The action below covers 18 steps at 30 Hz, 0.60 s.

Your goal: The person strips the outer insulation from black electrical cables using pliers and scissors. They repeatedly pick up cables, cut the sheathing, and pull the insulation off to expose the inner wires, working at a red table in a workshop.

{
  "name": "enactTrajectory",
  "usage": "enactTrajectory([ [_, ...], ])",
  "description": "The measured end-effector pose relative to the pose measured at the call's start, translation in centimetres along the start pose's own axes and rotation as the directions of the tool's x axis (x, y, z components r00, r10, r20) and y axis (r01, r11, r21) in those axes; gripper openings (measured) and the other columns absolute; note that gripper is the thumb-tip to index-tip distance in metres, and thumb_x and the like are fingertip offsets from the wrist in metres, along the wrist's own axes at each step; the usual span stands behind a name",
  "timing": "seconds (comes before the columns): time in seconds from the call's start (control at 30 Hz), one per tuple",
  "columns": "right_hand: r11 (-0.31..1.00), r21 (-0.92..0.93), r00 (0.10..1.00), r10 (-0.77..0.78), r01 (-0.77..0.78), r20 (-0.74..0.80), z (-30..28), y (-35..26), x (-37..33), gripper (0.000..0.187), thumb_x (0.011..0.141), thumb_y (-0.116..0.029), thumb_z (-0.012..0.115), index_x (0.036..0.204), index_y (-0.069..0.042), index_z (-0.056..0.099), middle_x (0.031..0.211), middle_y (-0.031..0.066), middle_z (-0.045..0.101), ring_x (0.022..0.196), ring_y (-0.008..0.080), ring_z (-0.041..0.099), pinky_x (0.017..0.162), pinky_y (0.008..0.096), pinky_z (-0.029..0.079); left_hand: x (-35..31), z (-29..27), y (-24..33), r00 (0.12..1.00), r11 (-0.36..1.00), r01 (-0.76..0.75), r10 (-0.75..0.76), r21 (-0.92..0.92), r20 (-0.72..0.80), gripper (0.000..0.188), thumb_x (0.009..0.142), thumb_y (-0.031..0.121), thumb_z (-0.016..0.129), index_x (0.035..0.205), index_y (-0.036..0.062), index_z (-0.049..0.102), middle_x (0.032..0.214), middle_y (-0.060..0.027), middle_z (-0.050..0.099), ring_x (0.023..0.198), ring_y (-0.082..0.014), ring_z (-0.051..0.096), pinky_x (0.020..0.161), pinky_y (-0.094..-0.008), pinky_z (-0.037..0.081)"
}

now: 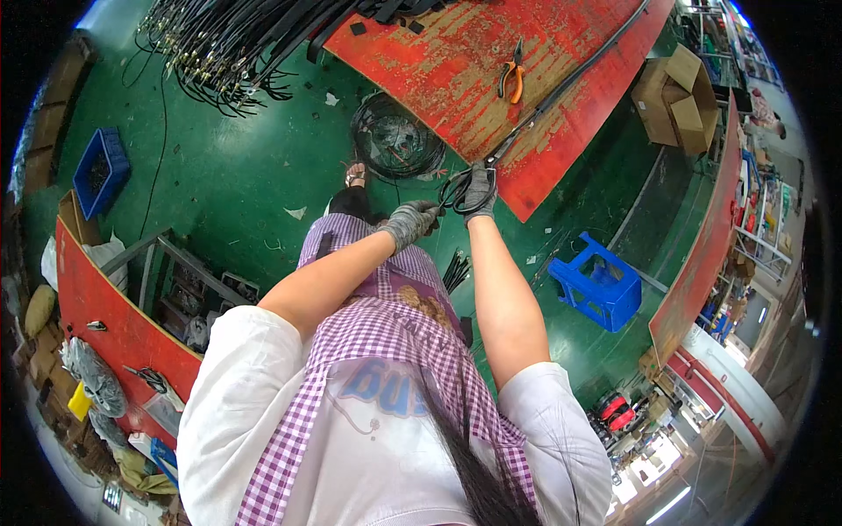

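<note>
Both my hands wear grey gloves and meet in front of my apron, beside the near corner of the worn red table [544, 167]. My right hand [479, 193] is closed around black-handled scissors [455, 190], whose loops show at its palm side. A long black cable [574, 81] runs across the tabletop and ends at the fingers of that hand. Just left of the scissors, my left hand [412, 224] has its fingers curled together; what they hold, if anything, is hidden.
Orange-handled pliers [511, 74] lie on the table, and a bundle of black cables [228, 53] hangs off its far left. Coiled wire [399, 140] rests on the green floor. A blue stool [598, 282] stands to the right, a cardboard box [671, 101] beyond, a blue crate [102, 171] far left.
</note>
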State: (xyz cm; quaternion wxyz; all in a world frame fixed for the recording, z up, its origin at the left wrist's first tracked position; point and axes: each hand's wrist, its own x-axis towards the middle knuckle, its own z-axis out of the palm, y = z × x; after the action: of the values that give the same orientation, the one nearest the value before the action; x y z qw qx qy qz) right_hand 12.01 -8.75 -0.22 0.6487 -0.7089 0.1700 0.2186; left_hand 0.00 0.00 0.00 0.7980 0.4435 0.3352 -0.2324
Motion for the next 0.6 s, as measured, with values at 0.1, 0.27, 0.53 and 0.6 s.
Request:
enactTrajectory([
  [0.1,1.000,0.009,1.000,-0.013,0.013,-0.009,-0.2,0.7,0.4,0.019,0.080,-0.030,0.049,0.076,-0.011,0.047,0.058,0.0007,0.047,0.050,0.0127,0.046,0.044,0.0252,0.037,0.1,0.0,-0.2,1.000,0.999,-0.024,0.025,-0.036,0.017,0.019,0.081,0.015,0.048,0.094,0.0019,0.055,0.074,-0.0042,0.057,0.061,-0.0108,0.052,0.059,-0.0238,0.044],
  [0.27,0.998,0.067,1.000,-0.016,0.015,0.019,-0.4,1.1,0.9,0.019,0.080,-0.030,0.049,0.074,-0.012,0.046,0.057,0.0001,0.046,0.050,0.0122,0.046,0.044,0.0250,0.037,1.3,0.0,-1.2,0.992,0.991,-0.129,0.129,0.029,0.003,0.020,0.082,0.015,0.046,0.094,0.0011,0.055,0.075,-0.0049,0.058,0.064,-0.0113,0.053,0.060,-0.0234,0.044],
  [0.53,1.000,0.010,1.000,-0.029,0.029,0.003,-0.7,1.6,1.6,0.025,0.080,-0.033,0.048,0.069,-0.011,0.047,0.055,0.0023,0.051,0.047,0.0131,0.048,0.042,0.0255,0.037,-0.1,0.0,0.0,0.990,0.919,-0.119,0.139,0.376,-0.028,0.023,0.083,0.017,0.045,0.098,0.0021,0.054,0.084,-0.0057,0.060,0.074,-0.0108,0.054,0.068,-0.0227,0.041],
  [0.6,0.999,0.011,1.000,-0.031,0.031,-0.003,-0.6,1.4,1.5,0.026,0.080,-0.034,0.048,0.068,-0.011,0.047,0.054,0.0022,0.050,0.046,0.0134,0.048,0.042,0.0259,0.037,-0.2,0.0,0.1,0.988,0.884,-0.114,0.149,0.453,-0.042,0.024,0.082,0.017,0.045,0.099,0.0034,0.054,0.086,-0.0052,0.060,0.077,-0.0105,0.053,0.069,-0.0226,0.040],
])
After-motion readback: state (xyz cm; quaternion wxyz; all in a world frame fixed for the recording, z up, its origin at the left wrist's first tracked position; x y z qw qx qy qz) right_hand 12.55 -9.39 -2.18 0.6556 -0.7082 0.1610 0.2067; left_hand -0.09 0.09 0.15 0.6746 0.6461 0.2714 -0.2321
